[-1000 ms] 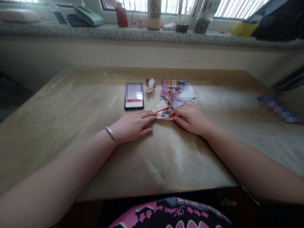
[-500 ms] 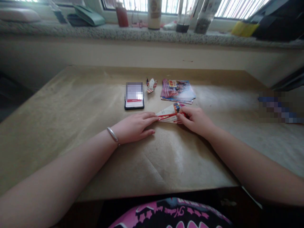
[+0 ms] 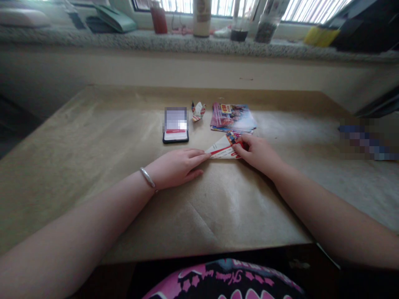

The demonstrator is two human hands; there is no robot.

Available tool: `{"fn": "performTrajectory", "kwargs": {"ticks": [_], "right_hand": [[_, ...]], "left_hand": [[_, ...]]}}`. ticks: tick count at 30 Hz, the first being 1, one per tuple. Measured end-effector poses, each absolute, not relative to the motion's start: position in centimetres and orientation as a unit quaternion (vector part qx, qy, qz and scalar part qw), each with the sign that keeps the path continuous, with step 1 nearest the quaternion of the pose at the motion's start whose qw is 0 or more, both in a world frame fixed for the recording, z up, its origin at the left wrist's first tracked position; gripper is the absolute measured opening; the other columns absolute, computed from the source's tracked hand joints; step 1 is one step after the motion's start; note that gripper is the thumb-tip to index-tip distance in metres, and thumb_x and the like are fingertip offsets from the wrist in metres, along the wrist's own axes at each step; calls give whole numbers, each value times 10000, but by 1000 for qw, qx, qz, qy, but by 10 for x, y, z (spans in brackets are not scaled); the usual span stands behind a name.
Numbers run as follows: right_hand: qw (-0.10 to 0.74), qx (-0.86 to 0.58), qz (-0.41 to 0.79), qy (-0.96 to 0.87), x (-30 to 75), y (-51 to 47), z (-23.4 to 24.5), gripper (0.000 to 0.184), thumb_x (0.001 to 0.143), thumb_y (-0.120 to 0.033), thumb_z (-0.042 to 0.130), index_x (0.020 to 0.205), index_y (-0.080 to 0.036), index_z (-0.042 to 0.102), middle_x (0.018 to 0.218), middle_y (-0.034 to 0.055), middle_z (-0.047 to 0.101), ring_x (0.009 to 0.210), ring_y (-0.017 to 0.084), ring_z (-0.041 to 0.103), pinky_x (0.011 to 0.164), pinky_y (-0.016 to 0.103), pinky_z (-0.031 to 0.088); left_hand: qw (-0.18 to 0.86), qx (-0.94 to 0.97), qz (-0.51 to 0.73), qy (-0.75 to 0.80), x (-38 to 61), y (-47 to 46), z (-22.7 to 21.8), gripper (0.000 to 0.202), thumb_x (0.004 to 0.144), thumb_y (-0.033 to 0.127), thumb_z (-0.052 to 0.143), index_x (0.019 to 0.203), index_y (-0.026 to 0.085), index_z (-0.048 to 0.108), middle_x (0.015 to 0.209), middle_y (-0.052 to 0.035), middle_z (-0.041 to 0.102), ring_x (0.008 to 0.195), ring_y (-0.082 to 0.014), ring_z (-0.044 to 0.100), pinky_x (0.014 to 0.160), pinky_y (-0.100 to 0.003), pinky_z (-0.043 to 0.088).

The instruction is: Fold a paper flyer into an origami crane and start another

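Note:
A folded piece of printed paper (image 3: 222,148), white and red with a pointed left end, lies on the table between my hands. My left hand (image 3: 179,167) rests flat with its fingers stretched out, the fingertips touching the paper's pointed end. With thumb and fingers closed, my right hand (image 3: 256,151) grips the paper's wider right end. Just beyond it is a stack of colourful printed leaflets (image 3: 233,116). A small folded paper figure (image 3: 198,111) stands to the left of that stack.
A phone (image 3: 175,126) with a lit screen lies left of the paper figure. The table (image 3: 149,224) runs back to a wall below a stone windowsill (image 3: 174,41), which carries several bottles and a green case (image 3: 115,18). A blurred-out item (image 3: 368,143) is at the right edge.
The gap between the paper's folded layers has closed, and its upper flap now lies flatter. My right hand has moved slightly rightward and up, while my left hand stays nearly in place.

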State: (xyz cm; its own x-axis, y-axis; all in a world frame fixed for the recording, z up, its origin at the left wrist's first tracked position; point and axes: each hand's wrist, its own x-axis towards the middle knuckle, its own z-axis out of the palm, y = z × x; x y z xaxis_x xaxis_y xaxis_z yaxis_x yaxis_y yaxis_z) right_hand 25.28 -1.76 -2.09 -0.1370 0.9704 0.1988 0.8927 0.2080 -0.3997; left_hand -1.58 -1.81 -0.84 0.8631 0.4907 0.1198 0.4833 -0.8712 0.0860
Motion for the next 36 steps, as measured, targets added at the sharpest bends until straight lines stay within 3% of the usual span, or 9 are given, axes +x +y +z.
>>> {"fn": "performTrajectory", "kwargs": {"ticks": [4,9,29,32,36], "right_hand": [[192,-604,73,-770,252,-15,-24,126,797,-330,545,752,-213,553,775,35,629,666,168,529,597,274,350],[191,-598,69,-775,251,-14,-24,109,788,-294,545,720,-208,545,776,37,627,667,165,526,595,273,350],[134,-607,15,-783,253,-13,-23,141,855,-306,487,851,-193,571,922,94,634,803,225,566,661,313,391],[158,-606,-19,-780,252,-16,-22,206,855,-301,500,978,-173,604,1020,123,621,849,244,565,708,340,415],[174,-533,-89,-823,247,-21,-16,303,912,-325,449,1094,-176,640,1156,138,604,1021,285,520,878,404,390]], "left_hand": [[-11,967,63,247,-14,-19,-10,436,953,315,446,1342,124,498,1317,-132,561,1141,-235,578,970,-342,491],[-19,966,70,249,-11,-20,-11,424,953,304,449,1317,98,518,1310,-140,563,1158,-233,562,994,-349,478],[-2,971,94,221,-10,-21,-12,413,946,313,465,1301,115,535,1255,-141,595,1152,-233,551,1003,-375,472],[-1,970,95,223,-10,-20,-13,414,943,311,473,1304,118,533,1261,-135,591,1145,-235,552,998,-375,475],[1,971,87,224,-9,-21,-11,418,941,309,475,1302,108,533,1262,-136,589,1141,-238,551,998,-373,473]]}}
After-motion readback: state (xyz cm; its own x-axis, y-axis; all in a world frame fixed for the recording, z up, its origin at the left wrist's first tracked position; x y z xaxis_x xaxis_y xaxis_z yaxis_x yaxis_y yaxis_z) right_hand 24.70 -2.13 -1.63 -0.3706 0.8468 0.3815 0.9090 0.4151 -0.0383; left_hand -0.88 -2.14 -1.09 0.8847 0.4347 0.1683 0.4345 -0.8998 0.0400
